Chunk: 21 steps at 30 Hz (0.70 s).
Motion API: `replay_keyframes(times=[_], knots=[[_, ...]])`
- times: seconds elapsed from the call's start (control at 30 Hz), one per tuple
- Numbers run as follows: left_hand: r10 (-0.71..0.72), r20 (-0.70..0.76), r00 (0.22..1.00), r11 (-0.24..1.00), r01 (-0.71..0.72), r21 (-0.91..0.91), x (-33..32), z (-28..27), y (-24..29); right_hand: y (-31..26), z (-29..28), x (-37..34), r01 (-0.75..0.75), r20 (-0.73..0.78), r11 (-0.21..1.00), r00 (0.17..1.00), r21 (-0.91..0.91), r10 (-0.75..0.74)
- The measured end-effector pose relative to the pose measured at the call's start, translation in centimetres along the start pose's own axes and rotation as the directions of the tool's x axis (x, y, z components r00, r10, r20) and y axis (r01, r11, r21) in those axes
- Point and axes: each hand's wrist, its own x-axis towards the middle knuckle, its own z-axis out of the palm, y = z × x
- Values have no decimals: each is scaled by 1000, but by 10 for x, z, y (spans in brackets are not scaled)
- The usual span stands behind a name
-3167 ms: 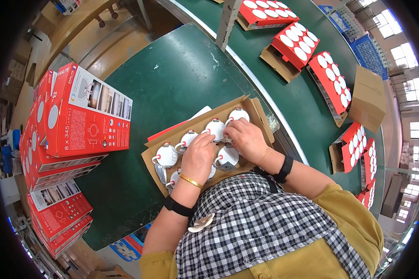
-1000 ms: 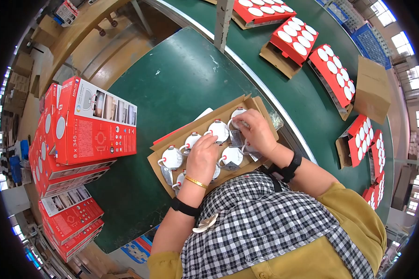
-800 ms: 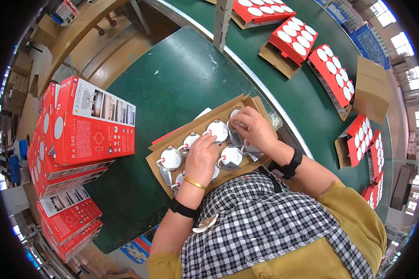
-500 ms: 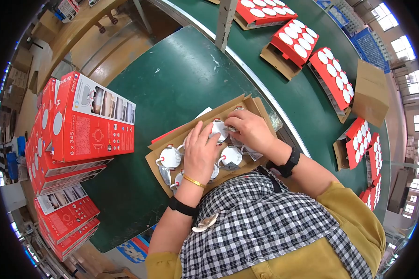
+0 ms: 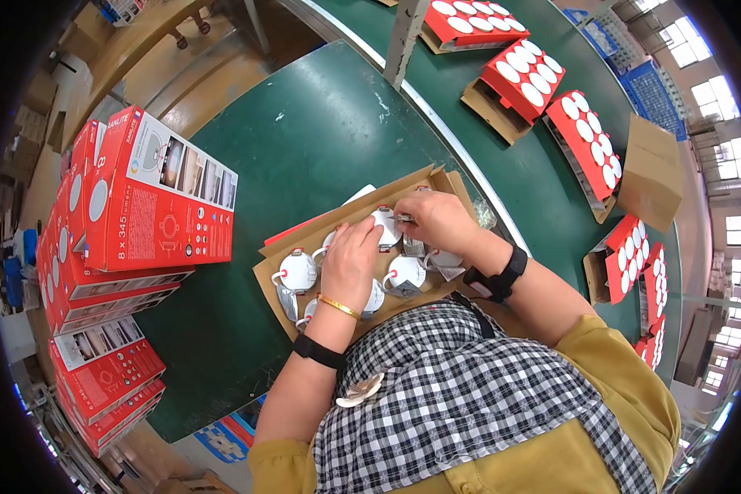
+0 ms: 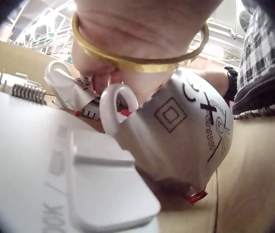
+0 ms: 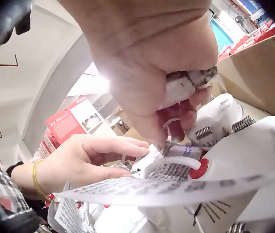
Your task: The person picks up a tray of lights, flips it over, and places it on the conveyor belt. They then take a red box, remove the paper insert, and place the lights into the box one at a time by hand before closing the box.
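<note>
White round downlights with coiled springs and looped cables stand in an open cardboard box [image 5: 265, 284]. My right hand [image 5: 440, 222] is over the box, with its fingertips at a middle downlight [image 5: 386, 235]. In the right wrist view, its curled fingers hold a small white-and-silver piece [image 7: 178, 91] with a dark, crinkled edge; its exact kind I cannot tell. My left hand [image 5: 350, 259] lies over the left part of the box, fingers extended toward that same downlight. Below the left wrist, the left wrist view has a downlight [image 6: 186, 126] with a printed silver side.
Stacked red printed cartons [image 5: 169, 218] rise at the left of the green table [image 5: 305, 123]. Beyond the metal rail, red trays of white discs [image 5: 523, 74] line another green surface, near a tilted brown carton [image 5: 650, 173]. A metal post [image 5: 405, 41] stands at the far edge.
My right hand has moved left from the far-right downlight to the middle one. My left hand's fingers, spread half a second ago, are now closer together and lower on the downlight's left side.
</note>
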Motion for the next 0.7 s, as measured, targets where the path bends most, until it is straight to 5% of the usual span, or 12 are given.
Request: replay_keyframes(times=[0.43, 0.53, 0.6, 0.7], knots=[[-1, -18, 1000, 1000, 1, 19, 0, 3, -2, 10, 3, -1, 88, -63, 994, 994, 60, -85], [-1, 1, 1000, 1000, 1, 15, 0, 1, -1, 21, 3, -3, 111, -53, 954, 994, 279, -100], [-3, 2, 1000, 1000, 3, 11, 0, 0, 0, 20, 2, -6, 180, -278, 950, 955, 255, -107], [2, -29, 1000, 1000, -2, 18, 0, 3, -2, 7, -4, -20, 41, -263, 977, 965, 208, 16]])
